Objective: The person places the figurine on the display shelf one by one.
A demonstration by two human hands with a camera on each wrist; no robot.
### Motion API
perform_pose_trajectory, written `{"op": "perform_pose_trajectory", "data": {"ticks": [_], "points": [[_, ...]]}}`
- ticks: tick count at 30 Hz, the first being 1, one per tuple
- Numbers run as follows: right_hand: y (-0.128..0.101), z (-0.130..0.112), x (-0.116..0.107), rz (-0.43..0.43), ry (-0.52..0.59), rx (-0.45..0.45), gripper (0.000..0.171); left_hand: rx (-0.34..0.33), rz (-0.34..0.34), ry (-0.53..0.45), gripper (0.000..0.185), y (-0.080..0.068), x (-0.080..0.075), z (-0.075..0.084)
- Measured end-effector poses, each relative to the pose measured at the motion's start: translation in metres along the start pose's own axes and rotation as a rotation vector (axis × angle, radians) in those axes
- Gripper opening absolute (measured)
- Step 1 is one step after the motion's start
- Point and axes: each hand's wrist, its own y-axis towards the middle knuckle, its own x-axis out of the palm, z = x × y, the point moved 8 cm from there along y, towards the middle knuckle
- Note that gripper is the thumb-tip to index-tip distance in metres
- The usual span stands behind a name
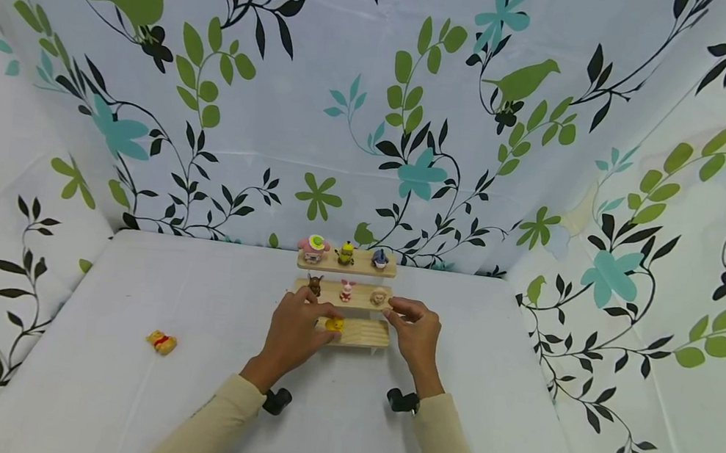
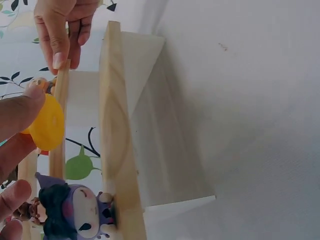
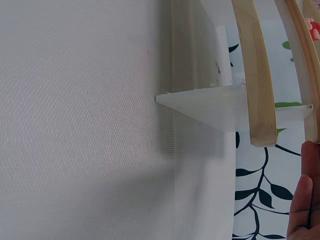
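A small wooden three-step shelf (image 1: 361,335) stands at the table's middle. My left hand (image 1: 326,326) pinches a round yellow figure (image 1: 335,324) (image 2: 47,122) on the lowest step. My right hand (image 1: 402,313) pinches the right end of the middle step (image 2: 61,100), beside a beige lion figure (image 1: 378,297). The middle step also holds a brown figure (image 1: 315,285) and a pink one (image 1: 346,290). Three more stand on the top step: pink with a green hat (image 1: 314,248), yellow (image 1: 346,253), blue (image 1: 380,258). A purple and black figure (image 2: 75,212) shows in the left wrist view.
A loose yellow and red toy (image 1: 161,342) lies on the white table (image 1: 119,393) to the left. Leaf-patterned cloth walls (image 1: 375,110) close in the back and both sides. The shelf's white side panel (image 3: 210,105) shows in the right wrist view.
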Motion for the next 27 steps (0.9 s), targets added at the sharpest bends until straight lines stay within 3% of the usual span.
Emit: {"op": "perform_pose_trajectory", "data": {"ticks": [6,16,27], "points": [[0.000,-0.002,0.000,-0.001,0.002,-0.009,0.018,0.019,-0.025,0.073,0.032,-0.001,0.011,0.001],[-0.001,-0.005,0.000,0.001,0.001,-0.014,0.019,0.078,-0.003,0.204,0.033,-0.003,0.018,0.006],[0.000,0.000,0.000,0.000,-0.012,0.011,0.019,0.084,-0.017,0.244,0.031,-0.005,0.024,0.004]]}}
